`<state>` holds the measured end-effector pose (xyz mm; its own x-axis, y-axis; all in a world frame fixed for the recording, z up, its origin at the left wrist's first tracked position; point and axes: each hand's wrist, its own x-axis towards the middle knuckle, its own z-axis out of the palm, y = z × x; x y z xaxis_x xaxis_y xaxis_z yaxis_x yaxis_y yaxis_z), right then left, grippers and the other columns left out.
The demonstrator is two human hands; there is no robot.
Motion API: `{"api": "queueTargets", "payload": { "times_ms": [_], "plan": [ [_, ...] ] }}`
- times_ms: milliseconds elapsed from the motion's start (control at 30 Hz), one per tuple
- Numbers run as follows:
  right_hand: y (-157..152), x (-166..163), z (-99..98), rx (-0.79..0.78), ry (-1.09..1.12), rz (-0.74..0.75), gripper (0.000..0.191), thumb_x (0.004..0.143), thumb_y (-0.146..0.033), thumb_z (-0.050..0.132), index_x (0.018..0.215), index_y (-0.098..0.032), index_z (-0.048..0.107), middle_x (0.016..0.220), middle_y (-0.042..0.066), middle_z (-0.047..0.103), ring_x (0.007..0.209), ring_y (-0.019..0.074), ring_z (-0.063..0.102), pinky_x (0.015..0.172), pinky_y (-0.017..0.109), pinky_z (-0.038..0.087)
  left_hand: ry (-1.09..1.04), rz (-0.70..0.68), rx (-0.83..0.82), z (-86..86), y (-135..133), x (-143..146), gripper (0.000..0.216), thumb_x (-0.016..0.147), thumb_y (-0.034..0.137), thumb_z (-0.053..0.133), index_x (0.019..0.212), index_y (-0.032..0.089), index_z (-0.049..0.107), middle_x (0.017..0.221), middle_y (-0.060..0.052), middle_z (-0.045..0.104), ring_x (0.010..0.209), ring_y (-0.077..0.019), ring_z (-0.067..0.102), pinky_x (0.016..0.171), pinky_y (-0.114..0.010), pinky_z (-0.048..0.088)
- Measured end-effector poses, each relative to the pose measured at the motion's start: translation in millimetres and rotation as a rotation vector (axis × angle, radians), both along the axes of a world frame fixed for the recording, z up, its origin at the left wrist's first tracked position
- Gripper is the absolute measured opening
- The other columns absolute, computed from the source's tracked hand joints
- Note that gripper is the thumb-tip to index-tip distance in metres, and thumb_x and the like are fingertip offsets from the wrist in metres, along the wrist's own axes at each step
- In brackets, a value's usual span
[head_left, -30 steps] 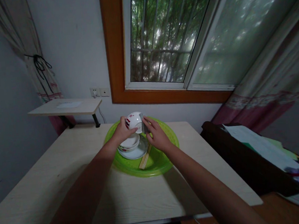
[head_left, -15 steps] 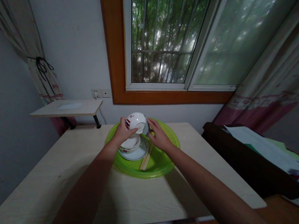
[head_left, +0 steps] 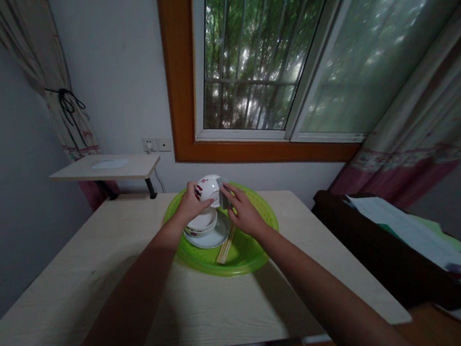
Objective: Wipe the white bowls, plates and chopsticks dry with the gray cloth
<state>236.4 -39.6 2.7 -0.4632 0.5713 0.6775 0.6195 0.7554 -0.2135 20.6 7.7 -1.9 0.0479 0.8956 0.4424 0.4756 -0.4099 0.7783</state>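
Observation:
My left hand grips a white bowl with red marks, tilted on its side above a large green basin. My right hand presses a small grey cloth or sponge against the bowl's rim. Beneath the lifted bowl, another white bowl rests on a white plate inside the basin. A pair of wooden chopsticks lies in the basin beside the plate, just under my right hand.
The basin sits at the far side of a pale wooden table. A small side shelf juts from the wall at back left. A dark cabinet with papers stands to the right, under a curtain.
The right hand moved slightly along the bowl's rim with the grey cloth, away and then back. The bowl stays held in the left hand above the basin.

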Motion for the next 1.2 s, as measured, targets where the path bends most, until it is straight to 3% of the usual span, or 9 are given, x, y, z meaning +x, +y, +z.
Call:
{"api": "queueTargets", "payload": {
  "times_ms": [667, 867, 1033, 1200],
  "plan": [
    [11.1, 2.5, -15.7, -0.143, 0.115, -0.048, 0.081, 0.082, -0.009, 0.05, 0.157, -0.02, 0.02, 0.157, 0.016, 0.029, 0.147, 0.0269, 0.029, 0.122, 0.052, 0.028, 0.008, 0.014, 0.016, 1.1, -1.5, -0.9, 0.062, 0.065, 0.036, 0.081, 0.111, 0.021, 0.042, 0.101, -0.006, 0.063, 0.087, -0.0201, 0.063, 0.075, -0.031, 0.049],
    [2.9, 1.1, -6.5, -0.033, 0.009, 0.016, 0.086, 0.079, -0.004, 0.048, 0.157, -0.025, 0.021, 0.163, 0.008, 0.024, 0.149, 0.0272, 0.026, 0.123, 0.054, 0.027, -0.011, 0.032, 0.015, -0.5, 0.4, 0.0, 0.062, 0.065, 0.037, 0.081, 0.109, 0.021, 0.041, 0.1, -0.006, 0.063, 0.085, -0.0203, 0.063, 0.072, -0.031, 0.048],
    [-4.6, -1.5, 0.5, 0.028, -0.094, 0.077, 0.088, 0.078, -0.002, 0.045, 0.158, -0.027, 0.02, 0.164, 0.003, 0.024, 0.153, 0.0277, 0.015, 0.123, 0.058, 0.023, 0.019, 0.014, 0.017, -1.5, -0.6, 1.2, 0.061, 0.066, 0.036, 0.081, 0.11, 0.021, 0.042, 0.097, -0.005, 0.064, 0.084, -0.0201, 0.064, 0.071, -0.031, 0.048],
    [-1.0, 0.0, -2.1, -0.027, 0.01, 0.056, 0.086, 0.078, -0.004, 0.046, 0.157, -0.026, 0.021, 0.165, 0.005, 0.021, 0.152, 0.0264, 0.019, 0.124, 0.054, 0.022, -0.009, 0.015, 0.035, -2.0, 0.0, 0.9, 0.064, 0.064, 0.035, 0.082, 0.11, 0.021, 0.041, 0.102, -0.006, 0.064, 0.089, -0.0212, 0.065, 0.075, -0.033, 0.05]
  ]
}}
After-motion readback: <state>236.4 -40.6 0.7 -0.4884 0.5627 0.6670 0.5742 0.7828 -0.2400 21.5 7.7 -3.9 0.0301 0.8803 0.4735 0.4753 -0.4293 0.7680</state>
